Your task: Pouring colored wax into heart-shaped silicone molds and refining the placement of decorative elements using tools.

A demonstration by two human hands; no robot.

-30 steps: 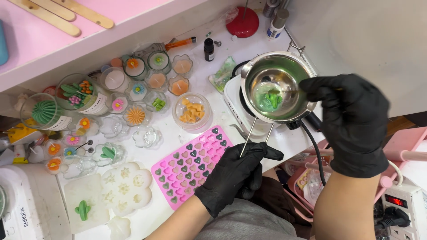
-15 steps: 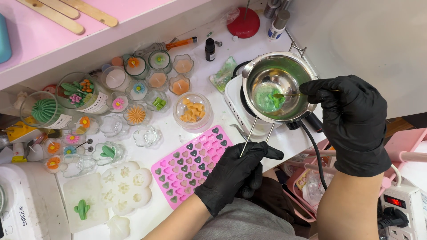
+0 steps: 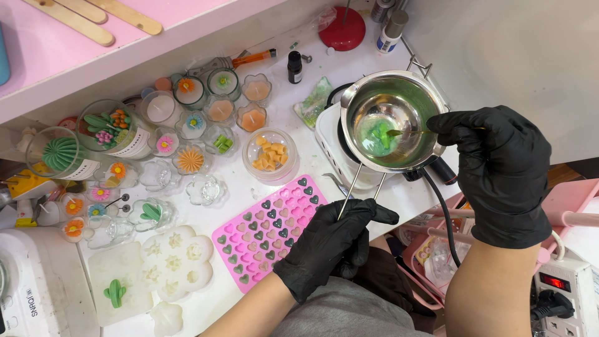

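A steel melting pot point(image 3: 394, 118) with green wax point(image 3: 379, 137) in its bottom sits on a small white hot plate point(image 3: 331, 143). My left hand point(image 3: 334, 244), in a black glove, grips the pot's thin wire handle point(image 3: 359, 187). In my right hand point(image 3: 496, 171), also black-gloved, is a thin stirring tool point(image 3: 409, 132) whose tip dips into the green wax. Below the pot lies a pink silicone mould point(image 3: 268, 231) with heart cavities, several filled with green wax.
A glass bowl of orange wax pieces point(image 3: 269, 154) stands left of the pot. Several small decorated candles point(image 3: 187, 134) crowd the white table. A white flower mould point(image 3: 175, 259), a cactus piece point(image 3: 115, 292), a red lid point(image 3: 342, 29) and a power strip point(image 3: 564, 287) lie around.
The stirring tool has shifted a little inside the pot, and the green wax has spread. Both hands stay in place.
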